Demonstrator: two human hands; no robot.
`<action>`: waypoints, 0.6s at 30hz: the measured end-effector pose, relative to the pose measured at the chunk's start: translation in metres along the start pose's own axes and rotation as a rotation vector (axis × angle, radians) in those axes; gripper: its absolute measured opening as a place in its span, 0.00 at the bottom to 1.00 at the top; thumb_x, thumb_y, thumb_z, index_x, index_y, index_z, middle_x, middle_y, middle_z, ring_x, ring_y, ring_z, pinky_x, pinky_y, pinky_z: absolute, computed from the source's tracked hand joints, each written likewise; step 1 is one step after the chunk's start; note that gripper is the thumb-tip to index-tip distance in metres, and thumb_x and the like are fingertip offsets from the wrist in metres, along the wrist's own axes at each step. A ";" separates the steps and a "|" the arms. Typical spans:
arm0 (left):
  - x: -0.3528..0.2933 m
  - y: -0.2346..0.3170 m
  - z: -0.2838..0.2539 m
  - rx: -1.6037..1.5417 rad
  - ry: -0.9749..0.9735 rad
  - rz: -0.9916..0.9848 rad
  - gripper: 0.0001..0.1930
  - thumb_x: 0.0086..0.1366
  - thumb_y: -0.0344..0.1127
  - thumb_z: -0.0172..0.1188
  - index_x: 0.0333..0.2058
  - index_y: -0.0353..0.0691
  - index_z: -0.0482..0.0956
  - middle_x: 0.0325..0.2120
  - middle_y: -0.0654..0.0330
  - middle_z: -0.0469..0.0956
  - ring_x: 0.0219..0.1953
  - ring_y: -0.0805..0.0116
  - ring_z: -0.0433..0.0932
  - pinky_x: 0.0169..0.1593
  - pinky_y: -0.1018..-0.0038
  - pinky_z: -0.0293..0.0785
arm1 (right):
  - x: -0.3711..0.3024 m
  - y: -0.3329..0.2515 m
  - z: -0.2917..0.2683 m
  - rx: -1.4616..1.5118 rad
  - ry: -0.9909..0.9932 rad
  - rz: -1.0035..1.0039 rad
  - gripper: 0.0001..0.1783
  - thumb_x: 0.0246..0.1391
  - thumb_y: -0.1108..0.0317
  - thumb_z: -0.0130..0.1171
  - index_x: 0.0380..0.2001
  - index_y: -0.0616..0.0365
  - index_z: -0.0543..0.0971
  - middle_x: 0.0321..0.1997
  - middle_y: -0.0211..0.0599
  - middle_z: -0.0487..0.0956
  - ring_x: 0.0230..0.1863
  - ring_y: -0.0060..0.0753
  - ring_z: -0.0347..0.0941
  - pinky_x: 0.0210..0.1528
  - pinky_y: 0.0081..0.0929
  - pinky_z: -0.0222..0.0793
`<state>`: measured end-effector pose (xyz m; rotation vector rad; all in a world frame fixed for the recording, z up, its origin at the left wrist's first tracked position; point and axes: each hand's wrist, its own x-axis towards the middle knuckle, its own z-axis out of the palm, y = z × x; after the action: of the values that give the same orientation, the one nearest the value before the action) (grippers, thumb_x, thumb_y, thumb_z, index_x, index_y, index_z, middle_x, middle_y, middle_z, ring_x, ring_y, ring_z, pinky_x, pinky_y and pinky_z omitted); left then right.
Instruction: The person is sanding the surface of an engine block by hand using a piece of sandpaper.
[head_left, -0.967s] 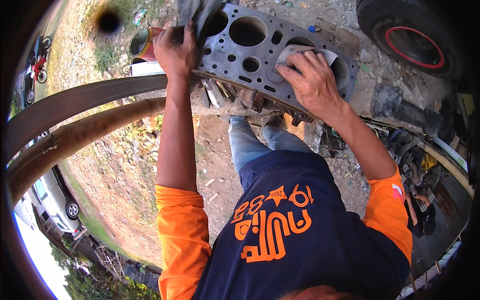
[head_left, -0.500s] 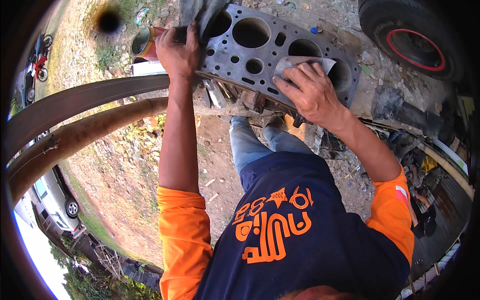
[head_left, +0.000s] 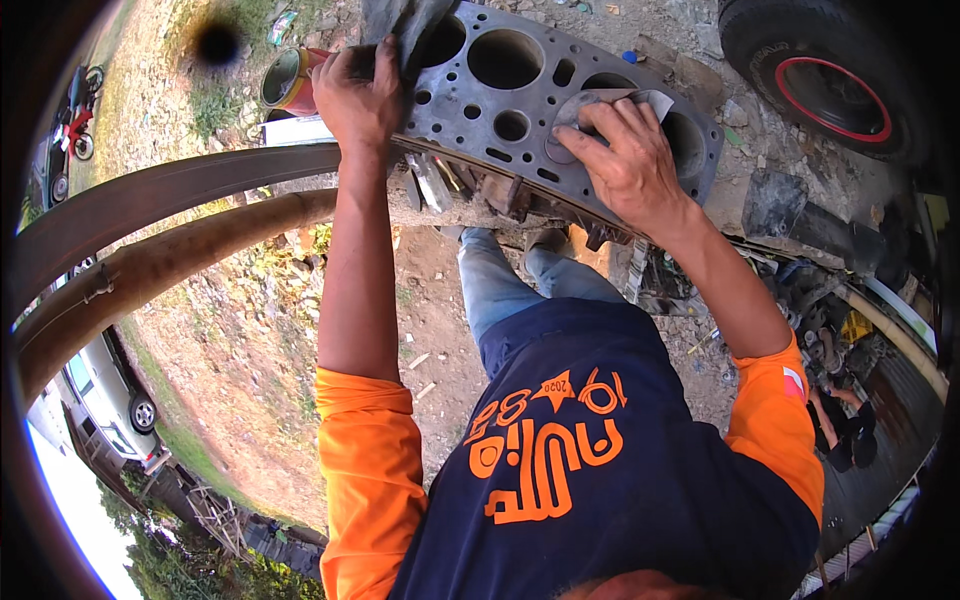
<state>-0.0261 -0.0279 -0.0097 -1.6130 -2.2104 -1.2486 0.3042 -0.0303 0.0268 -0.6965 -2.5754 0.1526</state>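
Note:
A grey metal engine block (head_left: 540, 105) lies in front of me, its flat top pierced by large cylinder bores and smaller holes. My right hand (head_left: 632, 150) presses a thin grey sheet, like sandpaper (head_left: 578, 102), flat on the top near the right end. The sheet partly covers the third bore. At the left end my left hand (head_left: 355, 100) is closed, its thumb against a dark grey rag (head_left: 405, 25) draped over the block's corner. Its other fingers are mostly hidden, so how far they wrap the rag is unclear.
A red and yellow can (head_left: 292, 82) stands left of the block. At the upper right is a tyre with a red-ringed wheel (head_left: 830, 98). A curved beam (head_left: 180, 190) and a brown pole (head_left: 190, 245) cross the left side. Another person (head_left: 850, 430) is at the far right.
My right hand and the sheet have slid slightly away from me, covering more of the third bore. My left hand stays at the left end with the rag.

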 end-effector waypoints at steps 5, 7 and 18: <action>-0.004 0.001 0.002 -0.001 -0.021 -0.004 0.20 0.64 0.49 0.71 0.31 0.33 0.88 0.31 0.46 0.86 0.37 0.47 0.83 0.47 0.59 0.76 | -0.010 -0.007 -0.002 0.043 -0.039 -0.058 0.15 0.52 0.74 0.62 0.44 0.55 0.87 0.47 0.36 0.80 0.49 0.40 0.75 0.52 0.42 0.68; -0.004 0.002 0.001 0.016 0.008 0.028 0.20 0.64 0.49 0.71 0.31 0.33 0.88 0.31 0.46 0.86 0.36 0.47 0.83 0.47 0.59 0.76 | -0.002 0.000 -0.005 0.001 -0.024 -0.019 0.15 0.52 0.74 0.62 0.43 0.55 0.87 0.46 0.36 0.80 0.49 0.40 0.76 0.51 0.42 0.68; -0.001 -0.002 0.001 0.004 -0.014 0.004 0.21 0.63 0.48 0.72 0.32 0.31 0.88 0.31 0.46 0.86 0.37 0.47 0.83 0.46 0.59 0.77 | -0.006 -0.010 -0.004 0.025 -0.043 -0.108 0.15 0.54 0.73 0.59 0.44 0.54 0.87 0.46 0.36 0.79 0.49 0.41 0.76 0.51 0.42 0.68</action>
<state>-0.0273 -0.0277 -0.0120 -1.6292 -2.2156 -1.2346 0.3062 -0.0417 0.0307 -0.5496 -2.6399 0.1659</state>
